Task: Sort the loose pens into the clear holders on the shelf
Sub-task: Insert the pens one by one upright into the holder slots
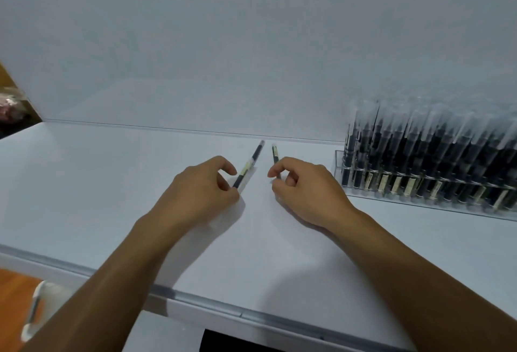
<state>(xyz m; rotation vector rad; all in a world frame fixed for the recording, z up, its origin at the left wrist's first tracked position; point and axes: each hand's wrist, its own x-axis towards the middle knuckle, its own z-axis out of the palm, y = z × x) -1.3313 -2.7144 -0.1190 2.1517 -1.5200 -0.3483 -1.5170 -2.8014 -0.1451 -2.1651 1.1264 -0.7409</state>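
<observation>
Two hands rest on the white shelf [112, 161], and each one holds a loose pen. The left hand [195, 186] grips a dark pen [251, 161] between thumb and curled fingers, and just beside it the right hand [305, 186] pinches a second pen [275, 154] at its near end. Further right, the clear holder [338, 161] stands on the shelf, packed with rows of leaning pens [419, 150].

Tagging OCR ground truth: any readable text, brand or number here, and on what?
Nothing legible.
Pale label on the left pen, held by the left hand: too blurred.
Label on the right pen, held by the right hand: too blurred.
Pale labels on the racked pens in the clear holder: too small, blurred.
</observation>
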